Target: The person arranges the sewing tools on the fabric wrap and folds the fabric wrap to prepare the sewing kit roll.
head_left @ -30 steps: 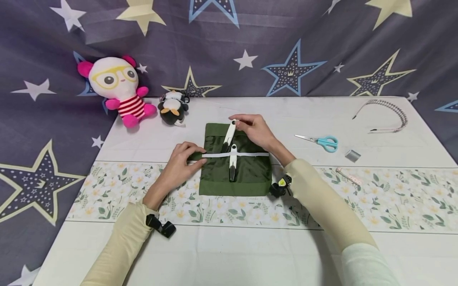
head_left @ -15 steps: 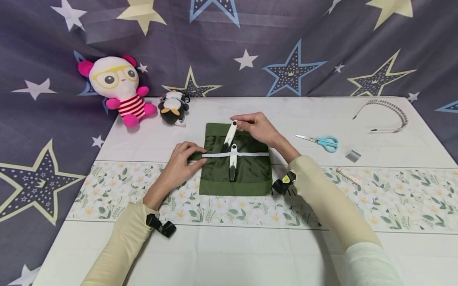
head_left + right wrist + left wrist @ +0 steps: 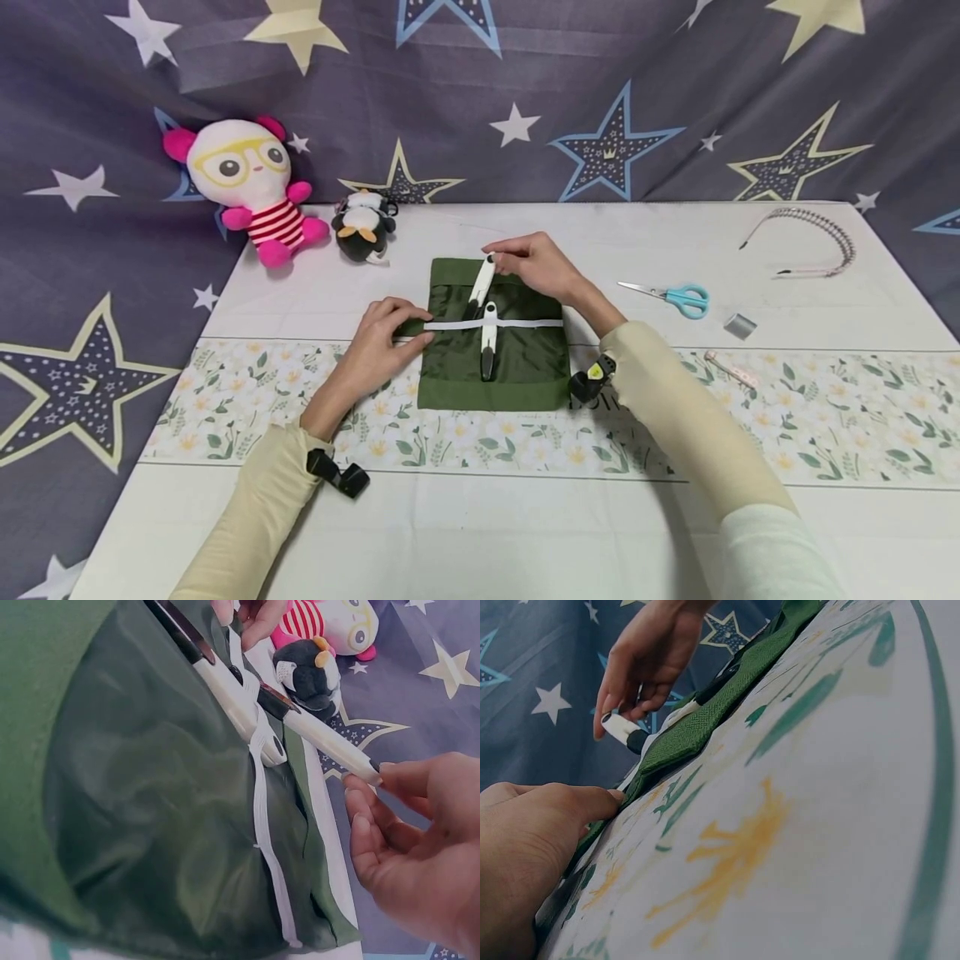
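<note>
In the head view, a green cloth pouch [image 3: 525, 358] lies flat with a white elastic band [image 3: 528, 323] across its middle. One slim white tool with a black end [image 3: 488, 342] runs under the band, its rounded top with a hole just above it. My right hand [image 3: 540, 265] pinches the white end of a second such tool [image 3: 482, 279] between thumb and fingers. This second one slants, its black end low by the band. My left hand [image 3: 382, 337] presses thumb and fingertip on the pouch's left edge, either side of the band's end [image 3: 235, 649].
Right of the pouch lie blue-handled scissors [image 3: 678, 300], a small grey piece [image 3: 739, 326], a pink strip-like item [image 3: 731, 370] and a headband [image 3: 825, 229]. A pink-eared plush toy [image 3: 247, 196] and a penguin plush [image 3: 363, 229] sit back left, before the star curtain [image 3: 450, 100].
My right hand has lifted very slightly, and its wrist and forearm have shifted a little up and right. The tool it pinches stands almost as before. My left hand has not moved.
</note>
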Tool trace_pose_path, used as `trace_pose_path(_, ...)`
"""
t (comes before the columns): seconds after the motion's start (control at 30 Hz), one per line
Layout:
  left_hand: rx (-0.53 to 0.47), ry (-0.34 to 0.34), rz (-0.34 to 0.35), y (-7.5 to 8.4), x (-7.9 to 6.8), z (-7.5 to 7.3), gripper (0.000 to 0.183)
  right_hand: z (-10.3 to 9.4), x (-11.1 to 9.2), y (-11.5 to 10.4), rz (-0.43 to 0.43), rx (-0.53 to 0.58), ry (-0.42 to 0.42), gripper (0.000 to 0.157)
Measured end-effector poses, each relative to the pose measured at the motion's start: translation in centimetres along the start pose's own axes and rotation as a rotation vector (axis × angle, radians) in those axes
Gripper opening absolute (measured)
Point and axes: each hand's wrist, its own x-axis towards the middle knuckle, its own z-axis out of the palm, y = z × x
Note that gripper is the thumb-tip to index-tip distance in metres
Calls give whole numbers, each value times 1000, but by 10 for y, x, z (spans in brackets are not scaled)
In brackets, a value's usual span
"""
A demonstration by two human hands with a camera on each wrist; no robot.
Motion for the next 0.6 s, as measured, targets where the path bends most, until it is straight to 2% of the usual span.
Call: trace_pose_path(0.6,10,1,6,0,0,0,27,20,5,5,-19,-32,4,34)
